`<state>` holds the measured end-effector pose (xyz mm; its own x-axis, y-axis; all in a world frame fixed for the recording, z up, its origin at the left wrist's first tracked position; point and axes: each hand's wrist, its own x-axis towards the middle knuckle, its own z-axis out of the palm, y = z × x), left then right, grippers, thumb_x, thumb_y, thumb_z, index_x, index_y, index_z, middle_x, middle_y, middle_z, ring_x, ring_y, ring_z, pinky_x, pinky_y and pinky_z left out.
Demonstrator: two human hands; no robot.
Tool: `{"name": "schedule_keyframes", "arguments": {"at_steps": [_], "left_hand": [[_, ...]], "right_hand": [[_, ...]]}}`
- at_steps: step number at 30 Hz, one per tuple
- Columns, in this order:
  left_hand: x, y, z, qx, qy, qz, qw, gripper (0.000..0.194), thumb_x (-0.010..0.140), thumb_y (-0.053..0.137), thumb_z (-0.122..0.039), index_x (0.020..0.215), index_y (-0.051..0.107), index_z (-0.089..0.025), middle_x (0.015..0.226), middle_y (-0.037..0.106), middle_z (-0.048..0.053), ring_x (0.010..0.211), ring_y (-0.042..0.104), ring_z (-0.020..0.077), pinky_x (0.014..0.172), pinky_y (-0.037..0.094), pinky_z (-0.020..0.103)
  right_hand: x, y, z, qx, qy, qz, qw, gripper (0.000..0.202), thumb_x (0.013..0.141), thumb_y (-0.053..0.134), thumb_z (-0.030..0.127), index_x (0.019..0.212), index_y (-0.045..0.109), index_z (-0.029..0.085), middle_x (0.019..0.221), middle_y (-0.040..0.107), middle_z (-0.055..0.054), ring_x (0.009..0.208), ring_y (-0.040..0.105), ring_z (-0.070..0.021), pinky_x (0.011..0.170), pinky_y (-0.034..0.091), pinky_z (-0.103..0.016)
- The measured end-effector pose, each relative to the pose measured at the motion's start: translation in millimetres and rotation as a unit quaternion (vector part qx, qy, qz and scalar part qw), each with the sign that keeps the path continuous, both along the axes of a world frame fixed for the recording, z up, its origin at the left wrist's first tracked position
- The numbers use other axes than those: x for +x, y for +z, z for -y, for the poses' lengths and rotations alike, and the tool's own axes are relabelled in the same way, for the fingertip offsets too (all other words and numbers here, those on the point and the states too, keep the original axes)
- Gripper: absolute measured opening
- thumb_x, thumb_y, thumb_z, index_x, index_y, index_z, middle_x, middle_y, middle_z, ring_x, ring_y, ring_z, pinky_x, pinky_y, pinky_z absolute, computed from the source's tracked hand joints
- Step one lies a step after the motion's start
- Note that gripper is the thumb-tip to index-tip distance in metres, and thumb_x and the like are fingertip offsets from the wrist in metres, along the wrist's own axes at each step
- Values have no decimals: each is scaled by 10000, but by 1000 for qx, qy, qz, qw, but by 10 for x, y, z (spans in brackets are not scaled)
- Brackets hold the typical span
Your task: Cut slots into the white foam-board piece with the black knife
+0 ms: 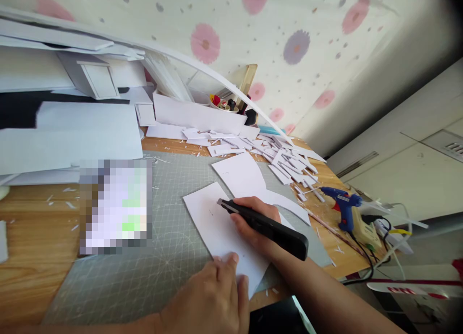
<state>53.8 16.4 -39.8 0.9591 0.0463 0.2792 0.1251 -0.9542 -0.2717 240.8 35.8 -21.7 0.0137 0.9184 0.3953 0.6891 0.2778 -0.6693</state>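
My right hand (255, 223) is closed around a black utility knife (275, 230), its blade end angled up and left over a white foam board piece (204, 208). Small dark marks show on that board near the blade. Whether the tip touches the surface I cannot tell. My left hand (213, 290) lies on the board's near end, fingers stretched out and pressing it down. Just beyond, a second white piece with a curved edge (240, 172) rests on the grey cutting mat (170, 228), beside a curved white strip (287, 204).
A pile of white offcuts (285, 158) spreads along the back of the wooden table (36, 208). At the right stands a blue glue gun (343, 204) with its cord. A blurred-out object (115, 208) lies left on the mat. White sheets (90, 136) are stacked at the back left.
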Motion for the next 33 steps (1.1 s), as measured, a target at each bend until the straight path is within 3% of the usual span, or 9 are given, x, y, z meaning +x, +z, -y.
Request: {"name": "schedule_keyframes", "arguments": {"at_steps": [4,11,14,20,24,33], "left_hand": [[-33,81,48,-41,27,-25,998,332,881,572,-218,1179,595,-74,1038,712,233,1027,657,329,698,507,399],[-7,36,44,-24,47,3,999,340,883,567,-231,1197,624,-111,1052,705,232,941,672,316,669,483,392],[8,10,34,-33,23,7,999,344,865,585,-237,1174,644,-98,1030,702,257,870,681,326,612,460,379],[-29,166,47,-39,46,-30,998,324,918,509,-241,1184,662,-136,1089,703,212,927,679,314,680,477,400],[-45,255,57,-33,56,-7,998,315,933,463,-231,1129,700,-164,1104,707,182,901,692,290,662,480,377],[-51,238,32,-31,47,26,998,310,857,576,-311,1086,732,-171,1089,701,204,790,701,283,611,490,353]], "right_hand": [[17,-14,57,-1,0,0,1000,216,813,686,290,1022,658,246,775,737,20,634,677,-122,626,546,-212],[38,38,181,9,14,15,1000,206,825,674,277,1025,644,235,791,741,12,638,681,-124,619,542,-210],[49,63,246,19,10,31,999,195,830,659,265,1020,638,228,800,744,0,641,681,-130,611,543,-219],[115,22,413,28,16,53,998,229,838,670,269,1058,618,235,784,726,3,614,661,-123,565,524,-210],[161,-2,518,36,20,67,997,242,846,673,267,1077,607,240,820,730,-9,652,673,-133,589,525,-214],[242,10,645,47,48,85,994,268,863,660,286,1118,591,242,799,713,-22,644,668,-144,562,503,-225]]}}
